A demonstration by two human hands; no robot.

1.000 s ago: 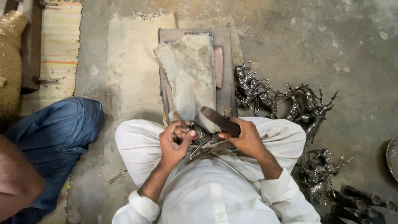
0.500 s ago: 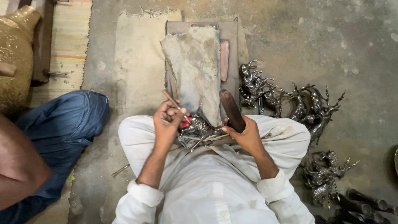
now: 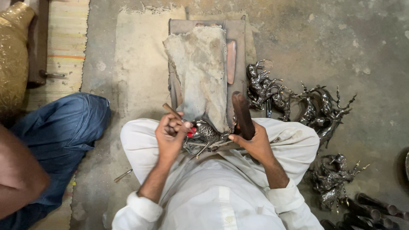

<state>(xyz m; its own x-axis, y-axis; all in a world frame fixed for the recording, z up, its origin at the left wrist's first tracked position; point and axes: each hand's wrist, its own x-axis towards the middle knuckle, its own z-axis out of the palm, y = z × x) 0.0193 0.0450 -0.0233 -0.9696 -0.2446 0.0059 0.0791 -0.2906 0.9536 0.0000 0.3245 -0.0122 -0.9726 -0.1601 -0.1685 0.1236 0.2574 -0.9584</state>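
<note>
Your left hand [image 3: 169, 135] still grips the thin chisel [image 3: 172, 111] on the metal figurine [image 3: 204, 134] in your lap; your right hand [image 3: 254, 142], clenched around the wooden mallet [image 3: 243, 115], has lifted it more upright.

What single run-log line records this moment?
left hand: grips thin chisel | right hand: grips wooden mallet | metal figurine on lap | more figurines on floor

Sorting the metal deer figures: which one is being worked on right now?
The deer figure on the person's lap, between the left hand and right hand; the others lie on the floor.
</note>
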